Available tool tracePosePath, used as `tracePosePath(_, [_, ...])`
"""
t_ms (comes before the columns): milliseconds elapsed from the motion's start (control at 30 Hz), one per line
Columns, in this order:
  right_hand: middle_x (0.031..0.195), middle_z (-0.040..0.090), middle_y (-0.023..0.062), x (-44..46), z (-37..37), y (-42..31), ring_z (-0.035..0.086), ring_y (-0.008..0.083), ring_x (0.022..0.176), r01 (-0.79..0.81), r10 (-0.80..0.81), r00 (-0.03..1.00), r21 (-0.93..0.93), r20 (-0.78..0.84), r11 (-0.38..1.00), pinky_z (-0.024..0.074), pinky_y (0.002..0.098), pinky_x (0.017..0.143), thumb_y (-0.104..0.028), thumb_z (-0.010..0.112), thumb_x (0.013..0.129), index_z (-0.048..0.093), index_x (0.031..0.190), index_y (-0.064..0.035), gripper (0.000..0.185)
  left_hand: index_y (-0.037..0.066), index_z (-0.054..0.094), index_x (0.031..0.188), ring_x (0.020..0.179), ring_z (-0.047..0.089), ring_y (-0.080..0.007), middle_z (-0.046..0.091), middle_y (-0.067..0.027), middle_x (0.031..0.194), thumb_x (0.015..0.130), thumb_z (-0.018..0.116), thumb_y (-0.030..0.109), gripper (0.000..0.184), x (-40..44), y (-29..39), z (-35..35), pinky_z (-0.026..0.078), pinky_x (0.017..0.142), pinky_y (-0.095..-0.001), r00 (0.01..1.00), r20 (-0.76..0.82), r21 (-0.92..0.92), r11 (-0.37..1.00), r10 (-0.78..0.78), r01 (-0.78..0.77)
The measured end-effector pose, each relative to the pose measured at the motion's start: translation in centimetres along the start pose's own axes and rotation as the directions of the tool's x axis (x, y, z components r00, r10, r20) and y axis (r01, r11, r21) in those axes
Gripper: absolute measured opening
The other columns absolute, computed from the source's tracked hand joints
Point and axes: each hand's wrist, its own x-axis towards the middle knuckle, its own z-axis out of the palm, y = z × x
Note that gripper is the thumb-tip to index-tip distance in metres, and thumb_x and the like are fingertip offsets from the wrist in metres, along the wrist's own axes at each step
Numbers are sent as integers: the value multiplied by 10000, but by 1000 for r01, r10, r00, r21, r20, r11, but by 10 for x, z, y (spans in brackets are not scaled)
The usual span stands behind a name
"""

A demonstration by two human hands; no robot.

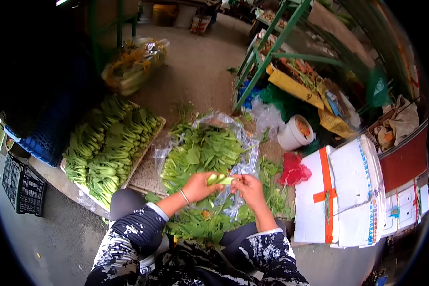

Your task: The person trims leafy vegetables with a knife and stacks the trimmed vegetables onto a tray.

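Observation:
My left hand (199, 187), with a bracelet at the wrist, is wrapped round a few pale green stalks of leafy greens (215, 179). Against the right end of these stalks, my right hand (248, 188) closes its fingers in a pinch. Just beyond both hands, a heap of leafy greens (205, 150) lies in an open clear plastic bag (250, 138). Loose leaves (209, 224) cover the ground under my forearms. To the left, bunches of greens (112, 145) lie in neat rows on a flat tray (145, 145).
A white foam box (314, 214) with orange tape stands at right, beside a red net bag (294, 170) and a white bucket (296, 133). A green metal frame (271, 55) rises behind. Black and blue crates (23, 185) sit at far left. A filled plastic bag (133, 66) lies farther back.

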Motion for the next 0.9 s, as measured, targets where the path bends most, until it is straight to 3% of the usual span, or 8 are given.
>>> tracePosePath(33, [777,611,37,-4,0,-2,546,78,595,-65,64,998,57,11,996,403,174,493,-198,562,869,584,1013,30,271,52,584,1055,708,560,-86,634,-22,821,756,707,184,349,1,-4,2,470,648,-239,999,34,-201,979,-34,40])
tracePosePath(133, [722,553,8,-4,0,9,454,60,561,-23,9,998,265,54,964,354,179,490,-250,475,916,551,1095,21,333,2,562,999,638,563,-90,633,-23,805,788,673,166,289,-1,1,1,466,591,-230,981,110,-510,838,-163,196])
tracePosePath(233, [715,500,-11,0,0,2,400,56,574,54,-108,984,345,139,937,326,188,511,-259,473,919,489,1217,-3,393,45,567,993,628,575,-77,647,-45,838,826,627,217,247,0,4,-5,453,525,-209,966,199,-554,794,-165,250])
tracePosePath(333, [700,489,-17,-2,-1,7,391,51,573,38,-88,983,295,158,955,316,184,507,-251,485,914,445,1265,-19,422,52,570,979,620,570,-75,645,-42,831,824,630,225,240,1,12,-4,450,511,-208,965,186,-569,780,-186,260])
tracePosePath(433, [700,495,-19,-3,-3,8,401,47,581,44,-84,987,267,139,963,326,183,514,-234,515,900,442,1274,-42,427,14,561,1020,663,563,-99,632,-52,858,819,635,152,256,5,10,-5,470,574,-223,939,248,-541,769,-239,339])
tracePosePath(500, [701,500,-23,-4,-4,6,407,47,585,47,-80,990,257,120,965,334,184,517,-220,530,893,454,1265,-42,419,56,578,958,594,560,-82,642,-38,812,824,629,247,238,6,12,-3,446,485,-209,946,249,-525,792,-207,311])
tracePosePath(667, [668,453,-32,-7,-6,9,362,42,564,85,-101,991,166,86,982,296,172,492,-218,531,888,473,1245,-30,408,64,579,942,567,550,-92,639,-43,791,827,624,256,229,6,14,-9,440,474,-223,896,373,-529,739,-240,418])
tracePosePath(900, [677,492,-38,-13,-16,17,390,43,569,-16,-64,975,359,211,933,329,187,503,-205,562,873,533,1191,-43,358,62,555,945,559,551,-109,637,-70,783,850,588,247,210,2,12,-17,436,464,-240,820,536,-493,715,-199,496])
